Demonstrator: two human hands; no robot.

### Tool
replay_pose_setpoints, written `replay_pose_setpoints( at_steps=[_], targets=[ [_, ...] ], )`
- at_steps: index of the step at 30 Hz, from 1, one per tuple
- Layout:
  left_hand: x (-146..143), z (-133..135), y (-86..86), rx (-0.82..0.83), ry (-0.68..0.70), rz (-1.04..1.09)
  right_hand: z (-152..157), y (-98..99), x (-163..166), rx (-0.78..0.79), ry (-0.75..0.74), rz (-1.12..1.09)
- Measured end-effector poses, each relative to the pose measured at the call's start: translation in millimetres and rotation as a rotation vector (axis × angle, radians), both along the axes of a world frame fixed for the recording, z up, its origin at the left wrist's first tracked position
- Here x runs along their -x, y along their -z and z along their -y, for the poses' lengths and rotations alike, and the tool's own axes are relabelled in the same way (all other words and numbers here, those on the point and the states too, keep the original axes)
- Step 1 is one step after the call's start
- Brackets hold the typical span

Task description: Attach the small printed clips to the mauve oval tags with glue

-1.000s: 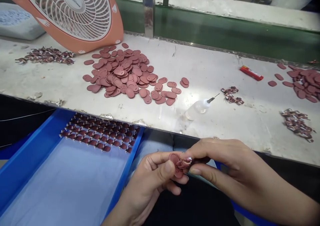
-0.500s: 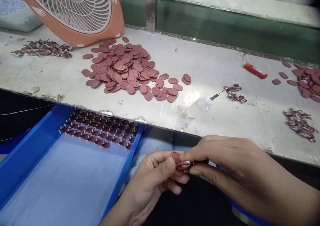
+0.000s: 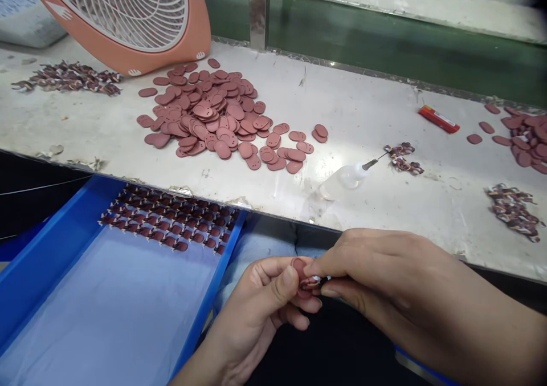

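Fitting step: a small patterned piece is being pressed onto a reddish oval tag (image 3: 300,267), held low in front of the worktable (image 3: 363,112) edge.
Left hand (image 3: 260,306): thumb and fingers pinching the tag.
Right hand (image 3: 380,266): fingertips closed on the small piece against the tag.
Nearby: blue tray (image 3: 51,255) with rows of finished pieces (image 3: 166,223); loose tag pile (image 3: 213,118); glue bottle (image 3: 346,178).
Next move, judged: a steady pinch and exact alignment.

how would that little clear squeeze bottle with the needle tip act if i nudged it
The squeeze bottle lies on its side on the worktable, so it would probably roll rather than tip. It looks thin-walled and clear, so likely light and soft to grip. The thin needle tip seems bendable.
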State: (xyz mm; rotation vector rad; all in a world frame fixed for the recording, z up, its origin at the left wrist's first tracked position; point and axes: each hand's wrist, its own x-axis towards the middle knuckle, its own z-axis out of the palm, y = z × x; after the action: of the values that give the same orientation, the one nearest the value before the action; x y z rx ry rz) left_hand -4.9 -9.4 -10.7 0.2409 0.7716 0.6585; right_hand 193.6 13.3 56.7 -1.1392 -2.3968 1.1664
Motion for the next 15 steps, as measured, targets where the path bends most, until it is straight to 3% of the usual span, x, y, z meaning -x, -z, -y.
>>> replay_pose_setpoints(
  at_steps=[6,15],
  targets=[
    [0,3,-0.5,0.015,-0.042,-0.023,2,0.4,6,-0.101,0.024,-0.015],
    [-3,12,-5.0,-0.086,-0.115,0.036,10,-3.2,14,-0.282,0.057,-0.172]
  ],
)
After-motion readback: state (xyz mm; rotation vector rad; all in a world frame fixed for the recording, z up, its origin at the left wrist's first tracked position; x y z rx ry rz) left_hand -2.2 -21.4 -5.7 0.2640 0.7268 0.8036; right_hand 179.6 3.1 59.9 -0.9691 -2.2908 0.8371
